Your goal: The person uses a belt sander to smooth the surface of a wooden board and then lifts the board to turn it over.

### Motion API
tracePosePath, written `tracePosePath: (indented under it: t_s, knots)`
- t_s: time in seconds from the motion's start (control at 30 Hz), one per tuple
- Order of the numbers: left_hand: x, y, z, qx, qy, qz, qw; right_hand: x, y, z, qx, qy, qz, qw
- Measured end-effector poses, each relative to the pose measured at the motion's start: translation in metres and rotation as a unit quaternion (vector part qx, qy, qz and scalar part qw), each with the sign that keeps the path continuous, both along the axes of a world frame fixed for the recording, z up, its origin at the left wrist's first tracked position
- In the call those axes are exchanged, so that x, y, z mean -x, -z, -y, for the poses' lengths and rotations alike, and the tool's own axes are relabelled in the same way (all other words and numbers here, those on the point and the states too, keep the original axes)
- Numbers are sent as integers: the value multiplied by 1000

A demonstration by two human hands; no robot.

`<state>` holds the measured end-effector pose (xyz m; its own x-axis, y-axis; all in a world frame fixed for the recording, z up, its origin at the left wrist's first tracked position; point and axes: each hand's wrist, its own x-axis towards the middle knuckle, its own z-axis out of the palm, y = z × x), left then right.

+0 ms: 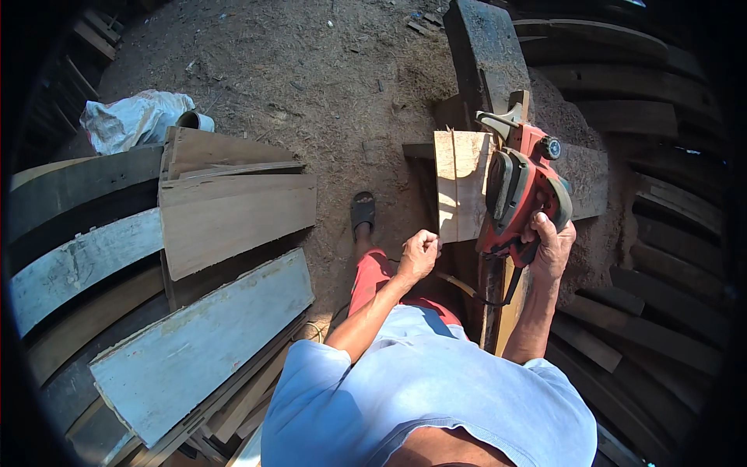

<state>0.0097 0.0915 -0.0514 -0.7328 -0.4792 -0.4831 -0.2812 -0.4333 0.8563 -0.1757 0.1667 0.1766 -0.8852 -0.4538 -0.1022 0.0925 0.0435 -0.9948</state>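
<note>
My right hand [552, 247] grips the rear handle of a red and black electric planer [520, 187]. The planer rests on the edge of a narrow upright board [502, 307] that runs toward me. My left hand [420, 253] is a closed fist at the near corner of a pale wooden plank [461, 183] lying just left of the planer; whether it grips the plank's edge is unclear. A black power cord [510, 289] hangs below the planer handle.
A stack of curved wooden planks [226, 210] and pale painted boards [194, 342] lies to my left. Dark curved planks [661, 257] fill the right side. A white sack [132, 118] lies on the sawdust-covered ground [327, 78]. My sandalled foot [362, 212] stands between the stacks.
</note>
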Motion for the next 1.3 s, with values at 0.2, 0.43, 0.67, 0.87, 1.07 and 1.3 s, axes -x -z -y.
tracePosePath:
  t_s: [0.2, 0.43, 0.67, 0.87, 1.07, 1.3]
  knots:
    - [-70, -14, 25, 62, 48, 105, 991, -31, 9, -3, -20, -33, 57, 998]
    - [-89, -85, 37, 196, -88, 49, 975, -81, 29, -16, -56, -143, 82, 985]
    - [-67, -106, 13, 344, 2, 17, 939, -112, 47, -19, -120, -183, -24, 975]
    - [-39, -77, 17, 359, -10, 59, 932, -110, 66, -11, -125, -141, -14, 982]
    - [2, -84, 67, 338, -5, 52, 940, -79, 80, 31, -126, -126, 11, 984]
    - [71, -79, 142, 338, -22, 32, 940, -13, 81, 103, -132, -136, -86, 978]
